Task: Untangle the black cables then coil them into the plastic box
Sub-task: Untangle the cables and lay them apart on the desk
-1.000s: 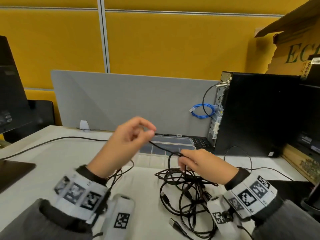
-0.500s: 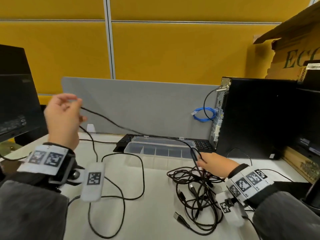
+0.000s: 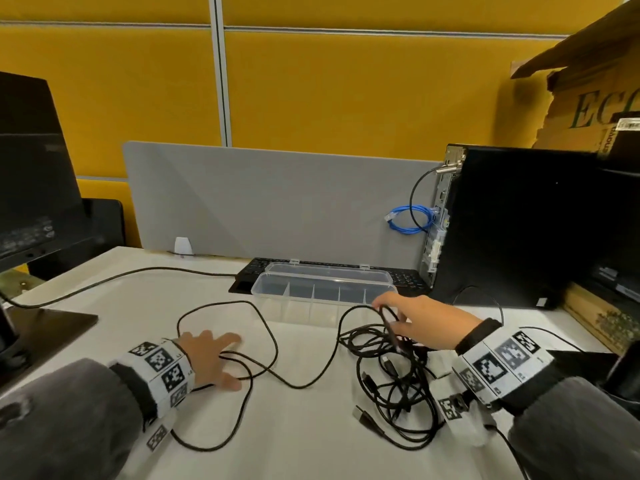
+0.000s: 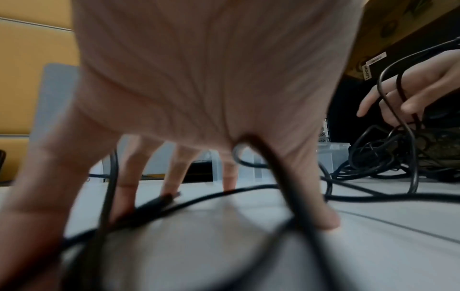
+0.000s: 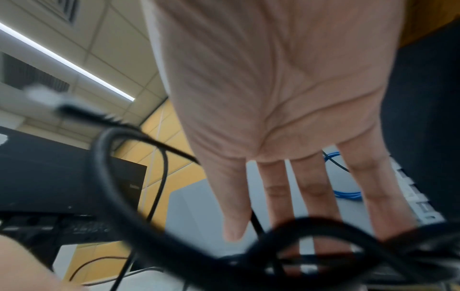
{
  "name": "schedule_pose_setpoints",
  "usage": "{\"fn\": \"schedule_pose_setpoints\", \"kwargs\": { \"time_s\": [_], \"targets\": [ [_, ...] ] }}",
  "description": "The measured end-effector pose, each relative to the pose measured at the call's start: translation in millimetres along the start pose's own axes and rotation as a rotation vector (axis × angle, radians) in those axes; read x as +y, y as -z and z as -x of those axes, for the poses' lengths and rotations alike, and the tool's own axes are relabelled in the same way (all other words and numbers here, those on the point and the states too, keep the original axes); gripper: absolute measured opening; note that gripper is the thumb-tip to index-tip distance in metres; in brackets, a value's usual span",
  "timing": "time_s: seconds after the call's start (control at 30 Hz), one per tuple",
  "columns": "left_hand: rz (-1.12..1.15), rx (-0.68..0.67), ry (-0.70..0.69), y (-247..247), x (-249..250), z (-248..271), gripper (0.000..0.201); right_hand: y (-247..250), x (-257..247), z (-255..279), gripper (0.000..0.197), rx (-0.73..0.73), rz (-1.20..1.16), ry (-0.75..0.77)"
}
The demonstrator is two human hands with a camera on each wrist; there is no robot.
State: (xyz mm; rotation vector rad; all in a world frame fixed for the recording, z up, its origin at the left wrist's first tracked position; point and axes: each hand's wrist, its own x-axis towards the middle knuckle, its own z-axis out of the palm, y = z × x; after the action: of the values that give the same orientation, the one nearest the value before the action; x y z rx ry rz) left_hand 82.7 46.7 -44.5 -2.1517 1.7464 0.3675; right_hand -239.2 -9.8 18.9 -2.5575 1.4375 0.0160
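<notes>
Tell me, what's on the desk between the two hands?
In the head view, between the left hand and the right hand, loose black cable loops across the white desk; the tangled pile lies by the right hand.

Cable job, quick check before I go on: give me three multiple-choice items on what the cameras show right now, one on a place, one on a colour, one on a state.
1. Where does the plastic box sit?
A. in front of the keyboard
B. on top of the computer tower
C. under the monitor

2. What colour is the coiled cable hanging by the computer tower?
A. red
B. blue
C. white

3. What is in the plastic box?
A. one coiled black cable
B. all the black cables
C. no cable at all

Answers:
1 A, the head view shows the box on the table just before the keyboard.
2 B, the coil beside the tower's rear panel is bright blue.
3 C, its compartments show nothing in them; the loose black cable lies under the left hand, and the tangle of black cables is by the right hand.
</notes>
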Motion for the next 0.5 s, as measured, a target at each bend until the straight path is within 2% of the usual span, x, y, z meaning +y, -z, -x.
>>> {"fn": "schedule_pose_setpoints", "kwargs": {
  "time_s": [0.13,0.2,0.3,0.37,0.43,0.47,0.5],
  "targets": [
    [-0.037,-0.016,-0.043,13,3,7,0.046,0,-5,3,0.029,-0.045,0.035,0.02],
    [-0.045,0.005,-0.066,19,2,8,0.034,0,-3,3,0.028,-0.051,0.053,0.023],
    [0.16,0.036,-0.1,30,-4,10,0.022,5,-1,6,0.037,-0.037,0.081,0.042],
    [0.248,0.101,-0.083,42,-2,15,0.015,14,-9,10,0.043,0.112,-0.12,0.15],
    [0.275,0.203,-0.074,54,2,17,0.017,24,-30,14,0.037,0.228,-0.497,0.265],
    [0.3,0.256,-0.091,61,7,19,0.018,28,-45,15,0.035,0.207,-0.644,0.296],
    [0.345,0.31,-0.126,68,13,22,0.017,30,-60,15,0.044,0.154,-0.704,0.31]
  ]
}}
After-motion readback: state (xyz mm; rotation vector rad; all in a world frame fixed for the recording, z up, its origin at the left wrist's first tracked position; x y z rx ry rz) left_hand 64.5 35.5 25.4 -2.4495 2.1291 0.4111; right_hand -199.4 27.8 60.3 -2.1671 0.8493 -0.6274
